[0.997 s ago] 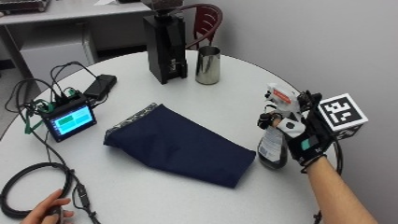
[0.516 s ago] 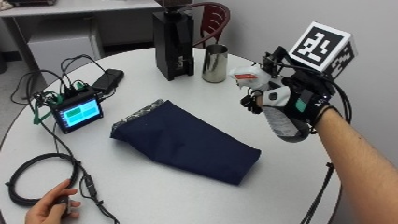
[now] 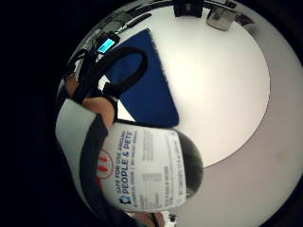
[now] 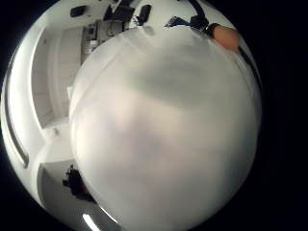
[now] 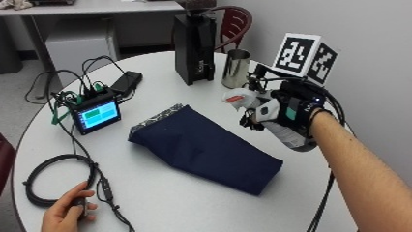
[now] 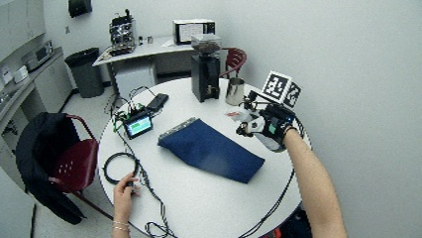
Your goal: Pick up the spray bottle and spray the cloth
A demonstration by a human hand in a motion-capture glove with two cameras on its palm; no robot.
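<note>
Navy cloth (image 5: 206, 147), patterned edge; white-and-red spray bottle (image 5: 241, 98).

matt navy cloth (image 5: 206, 150), shiny metal cup (image 5: 236, 68), smooth white table (image 5: 193, 203), plastic bottle w/ paper label (image 3: 147, 172)

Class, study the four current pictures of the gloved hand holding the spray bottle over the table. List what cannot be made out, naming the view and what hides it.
1. Spray bottle body: outside view, mostly hidden by the right hand.
2. Label's small print: little finger side palm view, too small to read.
3. Thumb side palm view: a pale blurred surface fills it, hiding the cloth.
4. Any spray mist: no view shows it.
</note>
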